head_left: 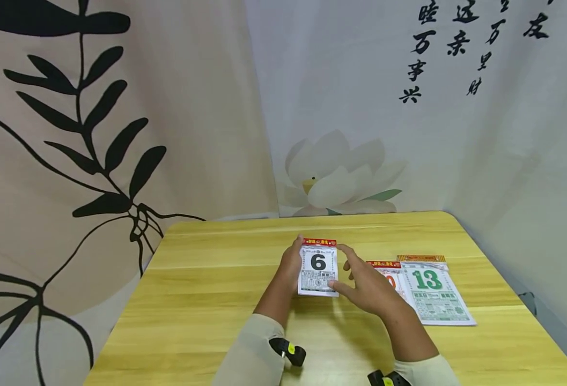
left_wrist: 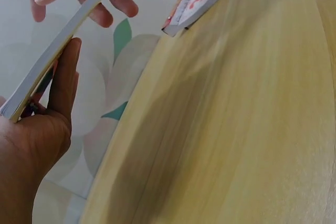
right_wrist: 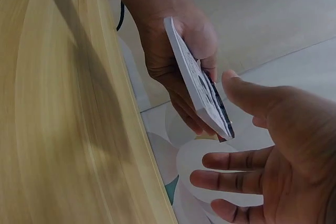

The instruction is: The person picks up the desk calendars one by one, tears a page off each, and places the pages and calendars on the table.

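From here I see the left hand pinching the pad, long axis near-to-far, red header far, the right hand, fingers spread, just right.

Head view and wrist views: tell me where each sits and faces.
Head: on the head, facing forward and down over the table; left hand, right hand, sleeves show.
Left wrist: on that wrist, facing the gripped calendar; left hand, right hand's fingers show.
Right wrist: on that wrist, facing it too; both hands show.
Both wrist views share the calendar and table.
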Action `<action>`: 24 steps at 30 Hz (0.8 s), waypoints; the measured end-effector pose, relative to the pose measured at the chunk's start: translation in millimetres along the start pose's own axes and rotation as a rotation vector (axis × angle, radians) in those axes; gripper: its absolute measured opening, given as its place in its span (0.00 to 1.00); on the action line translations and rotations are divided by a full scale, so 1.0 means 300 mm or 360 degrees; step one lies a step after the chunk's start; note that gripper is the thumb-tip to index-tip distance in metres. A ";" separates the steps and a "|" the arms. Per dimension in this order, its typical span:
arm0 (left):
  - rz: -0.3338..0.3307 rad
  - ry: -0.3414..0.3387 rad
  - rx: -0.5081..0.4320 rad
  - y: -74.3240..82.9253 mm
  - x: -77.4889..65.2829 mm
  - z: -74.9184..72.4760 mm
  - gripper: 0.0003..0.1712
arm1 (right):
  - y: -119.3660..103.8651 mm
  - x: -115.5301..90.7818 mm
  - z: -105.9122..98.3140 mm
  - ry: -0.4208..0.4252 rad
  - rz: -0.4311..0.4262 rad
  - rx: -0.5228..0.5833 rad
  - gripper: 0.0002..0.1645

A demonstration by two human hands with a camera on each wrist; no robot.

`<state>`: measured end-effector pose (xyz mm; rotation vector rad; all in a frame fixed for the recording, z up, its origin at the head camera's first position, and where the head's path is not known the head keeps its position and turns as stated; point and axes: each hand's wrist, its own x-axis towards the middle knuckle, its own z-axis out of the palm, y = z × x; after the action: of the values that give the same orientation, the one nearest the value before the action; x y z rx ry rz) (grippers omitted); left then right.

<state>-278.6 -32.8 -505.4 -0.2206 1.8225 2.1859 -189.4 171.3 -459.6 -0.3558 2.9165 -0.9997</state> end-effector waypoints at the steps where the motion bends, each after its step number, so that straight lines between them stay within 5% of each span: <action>1: 0.0000 0.0006 0.0002 0.003 -0.002 0.001 0.43 | -0.003 0.002 0.000 -0.0002 -0.0003 -0.0007 0.56; 17: -0.0003 0.0021 -0.0170 0.036 -0.014 -0.031 0.42 | -0.023 0.008 0.017 -0.0046 -0.0333 0.0110 0.43; 24: 0.0023 0.0021 -0.0213 0.034 -0.019 -0.052 0.43 | -0.033 0.004 0.036 -0.0089 -0.0353 0.0217 0.39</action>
<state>-277.5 -50.3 -497.1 -0.2513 1.6909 2.3243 -187.4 157.0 -462.0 -0.6995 2.7850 -1.1872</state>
